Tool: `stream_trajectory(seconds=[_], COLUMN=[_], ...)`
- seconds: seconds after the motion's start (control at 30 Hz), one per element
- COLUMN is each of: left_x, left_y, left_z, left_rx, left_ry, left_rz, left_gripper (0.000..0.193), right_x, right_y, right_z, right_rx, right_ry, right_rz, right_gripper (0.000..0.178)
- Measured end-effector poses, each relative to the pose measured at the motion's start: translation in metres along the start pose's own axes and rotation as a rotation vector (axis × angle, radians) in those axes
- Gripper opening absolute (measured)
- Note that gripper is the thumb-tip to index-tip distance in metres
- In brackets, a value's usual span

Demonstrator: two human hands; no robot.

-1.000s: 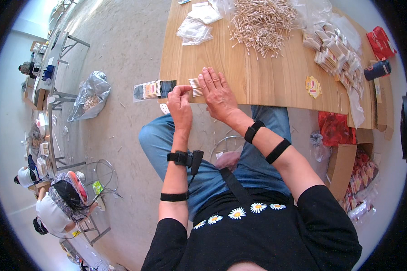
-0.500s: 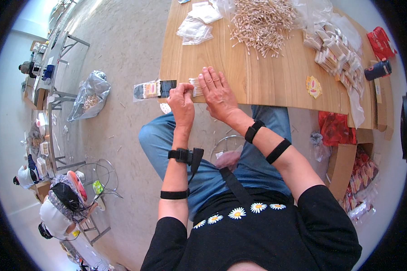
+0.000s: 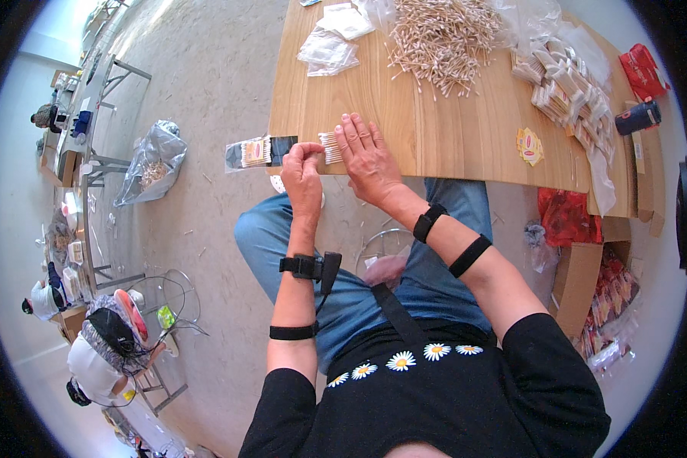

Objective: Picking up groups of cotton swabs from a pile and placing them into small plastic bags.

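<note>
The row of cotton swabs (image 3: pixel 330 147) lies just right of the left hand, partly under the right hand (image 3: pixel 368 160), which stays flat, fingers together, apparently steadying it; white tips show side by side. The left hand (image 3: pixel 302 175) has edged slightly leftward from the row, suggesting adjustment continues; its fingertips are bunched, though I cannot tell whether they pinch anything.

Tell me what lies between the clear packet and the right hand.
Left to right in the head view: a black patch, the left hand, then a row of cotton swabs.
</note>
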State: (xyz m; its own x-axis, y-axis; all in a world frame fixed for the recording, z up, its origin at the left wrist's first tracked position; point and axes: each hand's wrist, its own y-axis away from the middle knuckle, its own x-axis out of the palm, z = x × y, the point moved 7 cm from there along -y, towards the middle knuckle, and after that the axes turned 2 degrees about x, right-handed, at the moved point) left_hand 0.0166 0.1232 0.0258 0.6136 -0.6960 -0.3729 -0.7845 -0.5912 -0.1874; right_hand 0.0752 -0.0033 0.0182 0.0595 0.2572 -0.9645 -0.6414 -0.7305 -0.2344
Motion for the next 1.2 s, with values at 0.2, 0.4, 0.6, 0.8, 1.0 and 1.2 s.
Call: stream_trajectory(seconds=[0.2, 0.4, 0.6, 0.8, 1.0, 1.2], left_x=[0.0012, 0.0033, 0.0027, 0.0043, 0.0049, 0.0056], left_y=[-0.0074, -0.0053, -0.0044, -0.0048, -0.0073, -0.0079], left_z=[0.0008, 0.0040, 0.0039, -0.0010, 0.0029, -0.0048], left_rx=[0.028, 0.022, 0.032, 0.018, 0.007, 0.046], left_ry=[0.003, -0.018, -0.050, -0.024, -0.054, -0.130], left_rz=[-0.039, -0.037, 0.009, -0.016, -0.025, -0.028], left_gripper=[0.016, 0.013, 0.019, 0.018, 0.015, 0.013], right_x=[-0.0001, -0.0025, -0.0016, -0.0001, -0.0041, -0.0040], right_y=[-0.0002, -0.0003, -0.0006, -0.0001, -0.0011, -0.0006], right_z=[0.0005, 0.0002, 0.0010, 0.0000, 0.0021, 0.0010], right_rx=[-0.005, -0.003, -0.006, 0.000, -0.003, -0.004], right_ry=[-0.004, 0.004, -0.022, 0.018, -0.021, -0.019], right_rz=[-0.002, 0.004, 0.030, -0.003, 0.045, 0.020], right_gripper=[0.096, 0.096, 0.077, 0.095, 0.080, 0.078])
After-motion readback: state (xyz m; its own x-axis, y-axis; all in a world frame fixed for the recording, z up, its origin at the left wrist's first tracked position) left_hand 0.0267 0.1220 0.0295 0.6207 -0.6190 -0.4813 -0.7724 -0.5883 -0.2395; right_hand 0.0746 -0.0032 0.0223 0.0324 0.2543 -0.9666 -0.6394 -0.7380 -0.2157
